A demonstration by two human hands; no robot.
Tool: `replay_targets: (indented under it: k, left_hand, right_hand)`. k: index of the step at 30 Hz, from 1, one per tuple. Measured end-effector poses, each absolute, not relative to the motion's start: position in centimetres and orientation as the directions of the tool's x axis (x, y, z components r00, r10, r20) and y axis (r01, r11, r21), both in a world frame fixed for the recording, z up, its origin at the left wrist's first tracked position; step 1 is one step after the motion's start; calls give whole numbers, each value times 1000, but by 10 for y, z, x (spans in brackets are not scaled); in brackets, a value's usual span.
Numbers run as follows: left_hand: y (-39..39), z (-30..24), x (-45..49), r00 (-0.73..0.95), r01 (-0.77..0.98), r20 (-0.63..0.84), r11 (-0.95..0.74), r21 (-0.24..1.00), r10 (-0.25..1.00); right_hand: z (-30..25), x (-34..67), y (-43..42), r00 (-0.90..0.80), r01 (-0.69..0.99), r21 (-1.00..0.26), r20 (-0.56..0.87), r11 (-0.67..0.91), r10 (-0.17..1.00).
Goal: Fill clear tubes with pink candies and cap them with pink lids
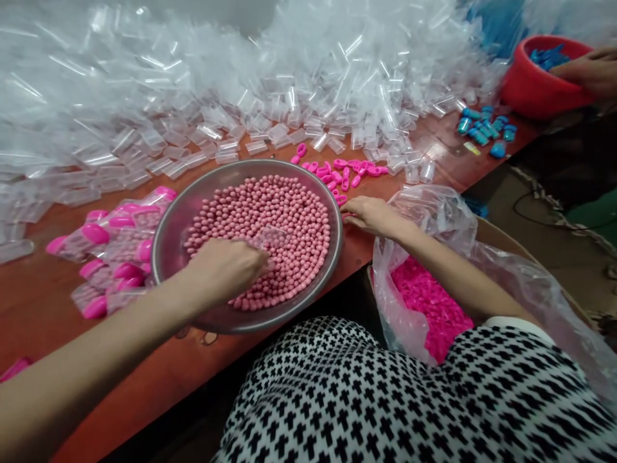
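Observation:
My left hand reaches into a metal bowl of small pink candies. Its fingers are closed on a clear plastic tube that lies tilted among the candies. My right hand rests on the red-brown table beside the bowl's right rim. Its fingers are curled close to several loose pink caps; whether it holds one is hidden.
Filled tubes with pink caps lie left of the bowl. A huge heap of empty clear tubes covers the back. A plastic bag of pink caps sits at my right. Blue caps and a red tub with another person's hand are far right.

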State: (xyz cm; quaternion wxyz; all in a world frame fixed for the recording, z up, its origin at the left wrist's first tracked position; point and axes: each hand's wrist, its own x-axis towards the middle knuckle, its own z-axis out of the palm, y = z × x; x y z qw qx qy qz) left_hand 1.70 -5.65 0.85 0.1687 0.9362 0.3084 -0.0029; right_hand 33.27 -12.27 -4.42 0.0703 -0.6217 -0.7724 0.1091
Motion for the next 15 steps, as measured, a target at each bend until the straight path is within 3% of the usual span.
replay_targets:
  k: [3,6,8,10,12,15]
  left_hand:
    - [-67,-7,51,809,539,-324,-839,77,490]
    - [-70,-14,78,799,548,-339,-834,68,498]
    - [-66,-17,82,786,609,-301,-761,223,541]
    - [-62,-18,76,786,592,-222,-600,539,577]
    - [-60,-16,67,783,423,-142,-351,835,606]
    - [-63,-7,62,762,191,-131,-26,981,634]
  right_hand:
    - [-53,317,-119,-218,968,-140,-54,209,974]
    - [-59,308,-116,-165,980,-117,-43,159,985]
    - [-64,313,-117,-81,987,-139,-19,78,997]
    - [-68,327,-119,48,967,-250,22,-41,999]
    - [-71,344,-120,163,893,-428,25,-136,986]
    - [-71,366,-120,173,841,-522,3,-145,985]
